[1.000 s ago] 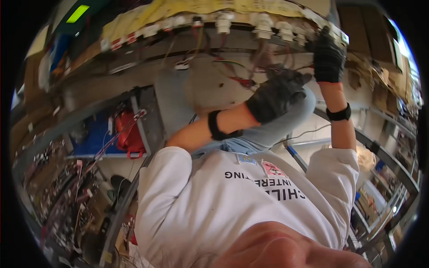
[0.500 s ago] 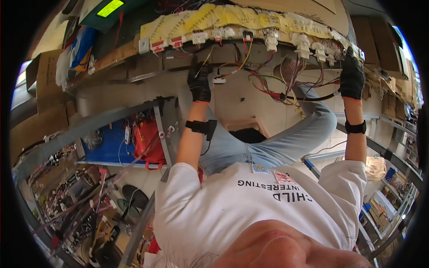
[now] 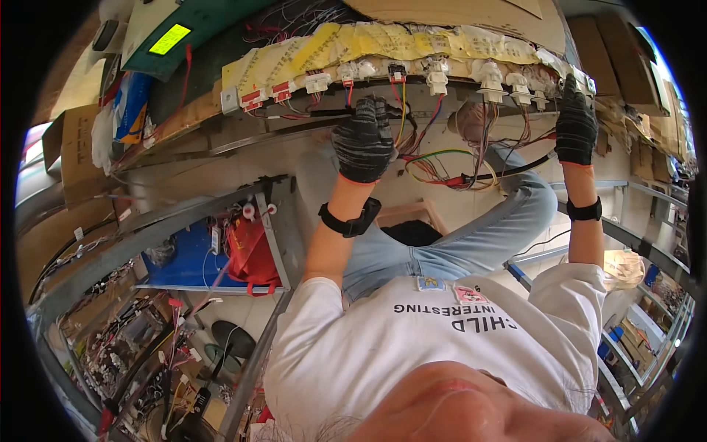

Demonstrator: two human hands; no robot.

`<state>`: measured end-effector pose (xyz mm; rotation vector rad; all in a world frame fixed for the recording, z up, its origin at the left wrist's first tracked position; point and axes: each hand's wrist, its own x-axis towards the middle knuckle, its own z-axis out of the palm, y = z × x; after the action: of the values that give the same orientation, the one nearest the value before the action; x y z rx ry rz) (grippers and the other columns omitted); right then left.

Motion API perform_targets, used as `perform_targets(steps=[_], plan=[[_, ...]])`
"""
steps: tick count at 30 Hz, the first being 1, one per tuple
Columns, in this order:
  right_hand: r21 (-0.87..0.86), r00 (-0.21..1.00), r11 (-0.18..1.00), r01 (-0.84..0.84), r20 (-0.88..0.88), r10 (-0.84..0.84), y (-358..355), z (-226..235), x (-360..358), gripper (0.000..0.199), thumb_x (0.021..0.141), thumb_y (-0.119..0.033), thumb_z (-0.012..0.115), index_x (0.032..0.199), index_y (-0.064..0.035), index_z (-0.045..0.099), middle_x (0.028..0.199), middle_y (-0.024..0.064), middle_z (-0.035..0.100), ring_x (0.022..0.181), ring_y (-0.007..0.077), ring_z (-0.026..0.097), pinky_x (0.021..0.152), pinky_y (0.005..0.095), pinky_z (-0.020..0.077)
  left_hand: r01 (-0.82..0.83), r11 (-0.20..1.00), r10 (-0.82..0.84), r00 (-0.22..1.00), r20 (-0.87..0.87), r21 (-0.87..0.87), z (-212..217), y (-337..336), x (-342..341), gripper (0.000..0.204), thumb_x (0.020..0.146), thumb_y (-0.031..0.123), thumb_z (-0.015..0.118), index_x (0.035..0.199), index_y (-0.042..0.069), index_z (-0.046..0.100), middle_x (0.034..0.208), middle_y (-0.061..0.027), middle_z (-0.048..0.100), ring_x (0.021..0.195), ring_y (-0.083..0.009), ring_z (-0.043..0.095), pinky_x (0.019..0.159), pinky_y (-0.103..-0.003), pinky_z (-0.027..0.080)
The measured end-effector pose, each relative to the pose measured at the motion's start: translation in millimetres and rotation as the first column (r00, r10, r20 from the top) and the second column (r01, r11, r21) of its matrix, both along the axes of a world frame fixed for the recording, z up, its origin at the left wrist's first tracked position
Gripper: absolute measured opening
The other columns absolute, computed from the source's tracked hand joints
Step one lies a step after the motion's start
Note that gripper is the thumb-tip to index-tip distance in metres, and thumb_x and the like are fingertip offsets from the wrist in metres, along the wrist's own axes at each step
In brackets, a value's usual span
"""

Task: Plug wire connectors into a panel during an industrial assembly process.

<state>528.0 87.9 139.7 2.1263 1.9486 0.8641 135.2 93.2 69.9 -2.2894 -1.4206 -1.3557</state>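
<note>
Your gloved left hand (image 3: 363,141) grips the coloured wires (image 3: 412,129) under the yellow-taped board (image 3: 383,44), while your right hand (image 3: 575,125) clasps its edge.

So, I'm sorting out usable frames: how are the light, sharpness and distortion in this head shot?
Head view: strong fisheye, with the metal shelf rail bowing and black corners around the circle; lighting even and bright, and a backlit yellow-green screen glows top left; the gloved left hand, right hand and coloured wires look sharp; the person's face at the bottom edge is close and soft.
</note>
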Motion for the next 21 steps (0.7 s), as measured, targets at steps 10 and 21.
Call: perform_targets(steps=[10, 21], plan=[[-0.052, 0.994, 0.995, 0.080, -0.077, -0.083, -3.3, 13.7, -25.0, 0.052, 0.079, -0.006, 0.040, 0.131, -0.0088, 0.034, 0.109, 0.0192, 0.053, 0.097, 0.0341, 0.053, 0.083, 0.0423, 0.0432, -0.162, 0.976, 0.177, 0.980, 0.096, -0.147, 39.1, 9.6, 6.9, 0.014, 0.078, 0.012, 0.061, 0.078, -0.002, 0.061, 0.064, -0.0204, 0.058, 0.053, -0.0334, 0.056, 0.048, -0.038, 0.044], [-0.124, 0.986, 0.980, 0.154, -0.047, -0.161, -0.1, 17.7, -23.6, 0.057, 0.080, -0.005, 0.038, 0.136, -0.0127, 0.027, 0.119, 0.0194, 0.049, 0.108, 0.0340, 0.049, 0.091, 0.0430, 0.0396, -0.161, 0.987, 0.158, 0.978, -0.136, -0.008, 36.1, 14.8, 6.3, 0.011, 0.078, 0.012, 0.059, 0.076, 0.001, 0.059, 0.064, -0.0132, 0.058, 0.047, -0.0270, 0.052, 0.042, -0.036, 0.041]])
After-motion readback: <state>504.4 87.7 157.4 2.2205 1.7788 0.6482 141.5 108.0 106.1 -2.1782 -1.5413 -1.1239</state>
